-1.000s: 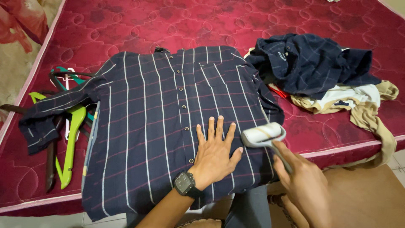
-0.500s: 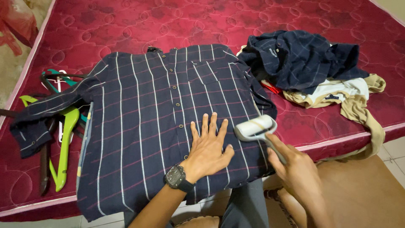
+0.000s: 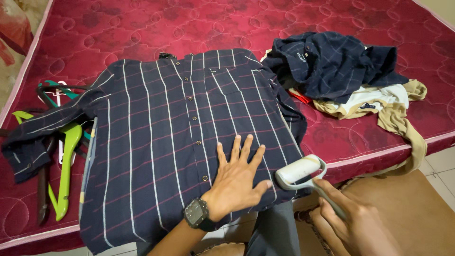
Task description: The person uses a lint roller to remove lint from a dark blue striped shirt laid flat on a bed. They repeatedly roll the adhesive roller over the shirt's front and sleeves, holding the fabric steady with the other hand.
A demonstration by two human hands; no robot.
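A dark navy button-up shirt (image 3: pixel 166 132) with white and red stripes lies spread flat on a red mattress (image 3: pixel 199 28). My left hand (image 3: pixel 239 178), with a black watch on the wrist, presses flat on the shirt's lower right part, fingers spread. My right hand (image 3: pixel 353 220) grips the grey handle of a lint roller (image 3: pixel 300 170), whose white roll rests at the shirt's lower right hem beside my left thumb.
A pile of clothes (image 3: pixel 341 71), navy on top with white and tan pieces under it, sits at the right, a tan piece hanging over the mattress edge. Green, teal and dark hangers (image 3: pixel 64 156) lie at the left under the shirt's sleeve. A brown cushion (image 3: pixel 407 208) is at the lower right.
My right hand drew the lint roller down the shirt's right side toward the hem. My left hand stayed pressed flat on the shirt.
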